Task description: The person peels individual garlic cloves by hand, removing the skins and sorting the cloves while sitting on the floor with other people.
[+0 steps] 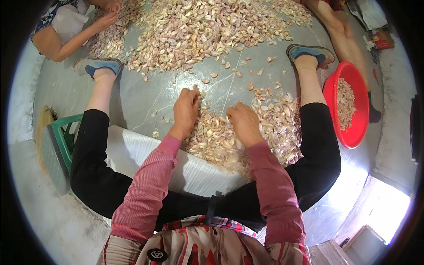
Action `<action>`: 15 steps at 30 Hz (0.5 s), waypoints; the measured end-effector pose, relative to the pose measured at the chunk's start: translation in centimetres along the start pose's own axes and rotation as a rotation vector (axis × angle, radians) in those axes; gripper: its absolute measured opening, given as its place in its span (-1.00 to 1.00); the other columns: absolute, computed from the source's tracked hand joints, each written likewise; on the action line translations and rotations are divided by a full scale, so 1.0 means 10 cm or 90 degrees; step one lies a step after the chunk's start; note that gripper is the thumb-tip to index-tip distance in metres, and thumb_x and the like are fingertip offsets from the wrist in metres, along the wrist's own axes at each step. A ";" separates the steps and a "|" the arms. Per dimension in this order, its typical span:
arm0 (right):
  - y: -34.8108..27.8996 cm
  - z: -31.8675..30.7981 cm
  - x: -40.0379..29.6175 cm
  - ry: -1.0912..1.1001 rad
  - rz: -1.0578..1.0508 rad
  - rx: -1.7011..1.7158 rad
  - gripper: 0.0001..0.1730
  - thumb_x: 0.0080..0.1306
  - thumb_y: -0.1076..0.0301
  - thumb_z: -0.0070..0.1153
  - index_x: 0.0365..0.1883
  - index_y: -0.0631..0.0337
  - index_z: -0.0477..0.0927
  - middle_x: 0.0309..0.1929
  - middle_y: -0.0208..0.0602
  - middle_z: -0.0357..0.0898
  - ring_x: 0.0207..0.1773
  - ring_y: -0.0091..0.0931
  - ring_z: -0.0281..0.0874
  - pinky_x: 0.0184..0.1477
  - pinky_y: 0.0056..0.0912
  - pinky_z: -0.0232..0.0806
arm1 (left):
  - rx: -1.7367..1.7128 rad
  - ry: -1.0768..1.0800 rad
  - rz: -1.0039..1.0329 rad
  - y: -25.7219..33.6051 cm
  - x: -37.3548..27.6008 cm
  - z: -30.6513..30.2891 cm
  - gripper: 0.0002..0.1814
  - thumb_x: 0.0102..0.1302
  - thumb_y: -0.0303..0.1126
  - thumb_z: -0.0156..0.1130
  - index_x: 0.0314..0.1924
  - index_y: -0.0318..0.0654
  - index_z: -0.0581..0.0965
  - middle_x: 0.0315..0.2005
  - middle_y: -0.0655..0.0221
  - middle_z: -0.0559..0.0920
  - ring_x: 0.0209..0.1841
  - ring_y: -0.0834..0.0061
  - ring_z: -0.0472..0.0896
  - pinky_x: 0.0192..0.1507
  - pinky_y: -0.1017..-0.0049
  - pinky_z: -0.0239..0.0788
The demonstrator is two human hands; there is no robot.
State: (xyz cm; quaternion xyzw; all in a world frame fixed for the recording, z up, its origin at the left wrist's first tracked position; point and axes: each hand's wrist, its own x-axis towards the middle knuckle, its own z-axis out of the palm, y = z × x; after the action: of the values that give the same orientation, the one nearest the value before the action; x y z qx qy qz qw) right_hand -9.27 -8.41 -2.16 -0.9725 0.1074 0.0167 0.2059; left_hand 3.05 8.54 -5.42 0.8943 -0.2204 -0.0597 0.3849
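My left hand is over the grey floor at the left edge of a pile of garlic cloves between my legs. Its fingers are bent and point away from me, with small bits of garlic or skin at their tips; whether they grip any is unclear. My right hand hovers over or rests on the same pile, its fingers curled down. Its palm side is hidden, so what it holds cannot be seen. More cloves with pale papery skins lie to its right, beside my right leg.
A large heap of garlic cloves spreads across the floor ahead. Beyond my right leg stands a red plastic basin holding garlic pieces. A green plastic stool is at left. Another person's arm and someone's leg show at the far sides.
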 end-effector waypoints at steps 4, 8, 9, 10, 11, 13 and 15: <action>0.34 -0.31 -0.12 -0.125 0.103 -0.175 -0.85 0.19 0.41 0.10 -0.36 0.09 0.71 -0.26 -0.25 0.55 -0.06 -0.27 0.50 -0.04 -0.02 0.27 | 0.065 0.055 0.037 0.22 -0.48 0.08 -0.57 0.30 -0.15 0.28 0.08 -0.21 0.55 0.08 0.12 0.49 0.24 0.06 0.39 0.18 0.11 0.21; 0.61 -0.52 -0.23 -0.191 0.141 -0.227 -0.82 0.20 0.38 0.08 -0.37 0.04 0.74 -0.17 -0.23 0.60 0.03 -0.23 0.50 0.06 0.18 0.22 | 0.127 0.026 0.070 0.33 -1.01 0.29 -0.28 0.31 0.11 0.22 0.34 -0.13 0.38 0.39 -0.03 0.26 0.45 -0.09 0.12 0.43 -0.13 -0.17; 0.67 -0.54 -0.30 -0.181 0.151 -0.221 -0.83 0.18 0.40 0.10 -0.37 0.02 0.74 -0.16 -0.23 0.61 0.04 -0.23 0.50 0.06 0.15 0.23 | 0.116 -0.008 0.078 0.42 -1.06 0.37 -0.25 0.30 0.13 0.22 0.36 -0.13 0.36 0.39 -0.04 0.25 0.46 -0.10 0.10 0.44 -0.14 -0.21; 0.68 -0.58 -0.36 -0.169 0.160 -0.216 -0.83 0.16 0.42 0.12 -0.38 0.00 0.74 -0.15 -0.24 0.61 0.05 -0.23 0.50 0.07 0.12 0.25 | 0.106 -0.038 0.087 0.55 -1.08 0.46 -0.22 0.29 0.16 0.22 0.38 -0.12 0.34 0.40 -0.06 0.24 0.47 -0.10 0.08 0.46 -0.15 -0.26; 0.68 -0.60 -0.43 -0.156 0.170 -0.211 -0.83 0.14 0.44 0.14 -0.39 -0.02 0.74 -0.15 -0.25 0.61 0.06 -0.23 0.50 0.07 0.08 0.26 | 0.094 -0.068 0.097 0.69 -1.10 0.56 -0.18 0.28 0.18 0.22 0.40 -0.12 0.32 0.41 -0.07 0.23 0.49 -0.10 0.06 0.47 -0.16 -0.30; 0.57 -0.76 -0.59 -0.142 0.170 -0.199 -0.75 0.18 0.42 0.12 -0.19 -0.01 0.72 -0.03 -0.27 0.60 0.14 -0.21 0.45 0.11 0.14 0.28 | 0.063 -0.095 0.128 0.90 -1.16 0.82 -0.20 0.28 0.17 0.23 0.37 -0.16 0.35 0.40 -0.13 0.22 0.48 -0.12 0.08 0.47 -0.17 -0.30; 0.51 -0.86 -0.81 -0.070 0.129 -0.178 -0.73 0.19 0.41 0.14 -0.12 0.05 0.69 -0.02 -0.28 0.58 0.14 -0.20 0.44 0.10 0.10 0.31 | 0.021 -0.106 0.162 1.09 -1.22 1.03 -0.18 0.23 0.15 0.28 0.35 -0.21 0.38 0.38 -0.21 0.23 0.46 -0.15 0.11 0.46 -0.20 -0.27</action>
State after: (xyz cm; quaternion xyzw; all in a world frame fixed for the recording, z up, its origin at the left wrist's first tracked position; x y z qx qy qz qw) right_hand -18.35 -14.80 4.36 -0.9735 0.1899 0.1052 0.0713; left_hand -14.54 0.50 -5.58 0.8574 -0.3640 -0.0806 0.3549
